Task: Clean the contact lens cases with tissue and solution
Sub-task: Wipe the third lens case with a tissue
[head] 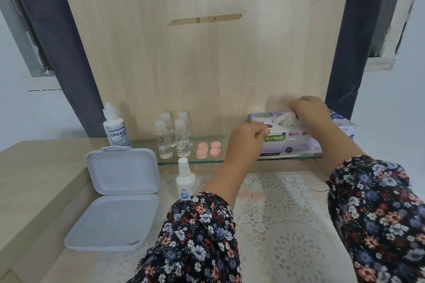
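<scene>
A purple tissue box (296, 142) stands on a glass shelf at the back right. My right hand (310, 110) pinches the white tissue (284, 120) sticking out of the box's top. My left hand (247, 138) rests against the box's front left corner with curled fingers. A pink contact lens case (251, 196) lies on the lace mat below my left forearm. Two more pink cases (208, 149) sit on the shelf. A small white solution bottle (185, 179) stands on the table, and a larger solution bottle (116, 127) stands at the back left.
An open grey plastic box (115, 197) lies at the left on the table. Several small clear bottles (174, 136) stand on the glass shelf (230, 160). A white lace mat (287, 225) covers the table's middle. A wooden panel rises behind the shelf.
</scene>
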`<state>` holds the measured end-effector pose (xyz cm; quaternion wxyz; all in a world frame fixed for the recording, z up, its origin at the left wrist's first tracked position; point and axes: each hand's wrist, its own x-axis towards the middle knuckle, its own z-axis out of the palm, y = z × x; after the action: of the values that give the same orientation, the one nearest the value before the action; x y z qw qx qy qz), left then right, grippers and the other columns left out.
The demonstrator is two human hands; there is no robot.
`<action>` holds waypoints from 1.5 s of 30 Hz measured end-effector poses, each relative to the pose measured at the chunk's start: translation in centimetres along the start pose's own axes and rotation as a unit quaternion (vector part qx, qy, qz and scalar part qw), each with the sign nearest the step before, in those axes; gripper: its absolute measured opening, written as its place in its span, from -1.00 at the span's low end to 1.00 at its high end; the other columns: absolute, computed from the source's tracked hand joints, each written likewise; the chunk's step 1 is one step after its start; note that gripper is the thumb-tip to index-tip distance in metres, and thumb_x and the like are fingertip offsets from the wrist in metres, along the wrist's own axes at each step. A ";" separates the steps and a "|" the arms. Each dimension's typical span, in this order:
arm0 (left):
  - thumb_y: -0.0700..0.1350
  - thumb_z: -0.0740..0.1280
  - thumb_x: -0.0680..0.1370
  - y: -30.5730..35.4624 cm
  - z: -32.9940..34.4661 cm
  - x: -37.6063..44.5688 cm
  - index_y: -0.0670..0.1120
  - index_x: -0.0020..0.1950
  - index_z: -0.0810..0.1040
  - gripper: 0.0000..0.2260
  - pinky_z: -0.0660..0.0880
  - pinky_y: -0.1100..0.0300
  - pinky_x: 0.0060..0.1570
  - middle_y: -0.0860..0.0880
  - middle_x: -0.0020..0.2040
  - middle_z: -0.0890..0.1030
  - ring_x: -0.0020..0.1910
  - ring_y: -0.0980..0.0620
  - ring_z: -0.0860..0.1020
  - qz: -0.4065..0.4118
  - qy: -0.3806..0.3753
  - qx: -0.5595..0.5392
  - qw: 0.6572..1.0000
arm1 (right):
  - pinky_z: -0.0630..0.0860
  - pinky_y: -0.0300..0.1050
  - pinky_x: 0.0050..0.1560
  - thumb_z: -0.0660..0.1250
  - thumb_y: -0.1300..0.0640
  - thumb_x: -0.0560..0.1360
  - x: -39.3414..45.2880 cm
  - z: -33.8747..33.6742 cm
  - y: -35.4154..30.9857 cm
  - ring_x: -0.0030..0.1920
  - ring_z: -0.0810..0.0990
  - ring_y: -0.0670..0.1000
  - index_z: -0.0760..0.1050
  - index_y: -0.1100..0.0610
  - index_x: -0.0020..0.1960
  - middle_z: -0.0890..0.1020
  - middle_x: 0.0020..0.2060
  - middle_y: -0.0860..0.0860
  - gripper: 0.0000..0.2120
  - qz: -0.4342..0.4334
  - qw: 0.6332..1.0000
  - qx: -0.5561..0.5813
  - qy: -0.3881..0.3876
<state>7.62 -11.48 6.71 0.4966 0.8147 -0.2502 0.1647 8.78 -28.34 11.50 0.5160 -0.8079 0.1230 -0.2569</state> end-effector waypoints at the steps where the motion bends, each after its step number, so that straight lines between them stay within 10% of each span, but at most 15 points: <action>1: -0.16 0.29 0.60 0.0 0.0 0.0 -0.20 0.22 0.60 -0.76 0.35 0.33 0.17 -0.10 0.24 0.60 0.25 0.00 0.52 0.000 0.000 0.002 1.000 | 0.28 -0.12 -0.29 0.31 0.14 0.44 0.0 0.0 -0.1 -0.29 0.38 0.06 0.41 0.13 -0.22 0.44 -0.32 0.03 -0.89 0.002 0.999 -0.018 -0.032; 5: -0.16 0.30 0.60 0.0 0.0 0.0 -0.20 0.21 0.61 -0.77 0.36 0.34 0.08 -0.10 0.20 0.62 0.18 -0.01 0.55 -0.003 0.005 0.005 1.000 | 0.38 -0.15 -0.33 0.46 0.12 0.43 -0.3 -0.1 0.0 -0.14 0.52 0.02 0.49 0.06 0.07 0.55 -0.11 0.00 -0.74 -0.003 0.989 -0.098 -0.108; 16: -0.20 0.21 0.63 0.9 -0.6 -0.6 -0.19 0.33 0.51 -0.71 0.31 0.25 0.21 -0.12 0.36 0.50 0.32 -0.07 0.45 -0.010 -0.058 0.053 0.997 | 0.47 -0.12 -0.09 0.24 0.10 0.57 -2.3 -1.1 -0.7 -0.17 0.52 -0.06 0.50 0.02 -0.03 0.60 -0.15 -0.03 -0.93 -0.126 0.976 0.125 0.125; 21: -0.19 0.28 0.60 2.3 -2.7 -2.7 -0.08 0.34 0.43 -0.69 0.27 0.44 0.03 0.16 0.04 0.45 -0.09 0.38 0.43 0.011 -0.023 -0.052 0.998 | 0.42 -0.40 -0.16 0.24 0.11 0.59 -6.6 -1.2 -3.8 -0.21 0.52 -0.28 0.48 -0.01 -0.02 0.59 -0.15 -0.15 -0.93 -0.195 0.945 0.202 0.169; 24: 0.00 0.32 0.57 2.6 -4.7 -5.2 0.13 0.37 0.39 -0.64 0.28 0.59 0.01 0.37 0.13 0.41 -0.02 0.62 0.36 -0.031 -0.020 -0.176 0.984 | 0.41 -0.37 -0.34 0.26 0.12 0.59 -9.8 -0.7 -4.0 -0.37 0.48 -0.24 0.51 -0.01 -0.03 0.57 -0.31 -0.14 -0.93 -0.172 0.947 0.244 0.122; 27: 0.15 0.28 0.49 1.0 -6.1 -7.9 0.11 0.27 0.48 -0.63 0.40 0.47 0.04 0.24 0.17 0.55 0.09 0.43 0.49 -0.055 -0.044 -0.249 0.966 | 0.41 -0.32 -0.39 0.28 0.20 0.58 -12.7 1.2 -2.2 -0.42 0.47 -0.18 0.54 0.05 -0.08 0.58 -0.38 -0.09 -0.89 -0.093 0.964 0.250 -0.005; 33: -0.23 0.45 0.47 -3.5 -6.9 -12.1 -0.15 0.12 0.60 -0.77 0.55 0.01 0.08 -0.17 0.02 0.67 0.06 -0.13 0.63 -0.185 0.010 -0.269 0.945 | 0.57 -0.10 -0.14 0.36 0.24 0.51 -16.8 6.1 2.2 -0.17 0.64 0.01 0.57 0.15 0.05 0.68 -0.05 0.10 -0.88 0.035 0.935 0.280 -0.217; 36: -0.28 0.43 0.47 -5.2 -7.2 -13.0 -0.18 0.09 0.61 -0.80 0.57 -0.06 0.08 -0.16 -0.01 0.69 0.05 -0.17 0.64 -0.224 0.041 -0.273 0.935 | 0.61 -0.06 -0.06 0.57 0.24 0.30 -17.6 7.2 3.8 -0.01 0.67 0.05 0.51 0.03 0.21 0.68 0.03 0.04 -0.48 0.030 0.921 0.246 -0.300; 41: -0.28 0.44 0.46 -6.7 -7.5 -13.4 -0.21 0.08 0.63 -0.80 0.53 -0.05 0.07 -0.20 0.02 0.68 0.01 -0.13 0.63 -0.218 0.026 -0.305 0.927 | 0.59 -0.20 -0.18 0.32 0.45 0.47 -17.7 7.9 4.5 -0.13 0.66 0.00 0.65 0.08 -0.06 0.71 -0.14 0.00 -0.71 0.019 0.942 0.244 -0.229; 45: -0.11 0.43 0.29 -6.4 -7.7 -13.4 -0.39 -0.07 0.54 -0.62 0.41 -0.04 -0.05 -0.22 -0.11 0.54 -0.07 -0.14 0.48 -0.222 0.032 -0.361 0.905 | 0.57 -0.27 -0.20 0.22 0.55 0.46 -17.7 7.7 4.8 -0.20 0.66 -0.05 0.68 0.08 -0.38 0.72 -0.21 -0.02 -0.51 0.001 0.942 0.263 -0.209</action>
<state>0.18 1.08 -1.39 0.7882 0.6085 -0.0887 -0.0256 -1.58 -16.29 -0.44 0.7247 -0.6784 -0.0587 -0.1054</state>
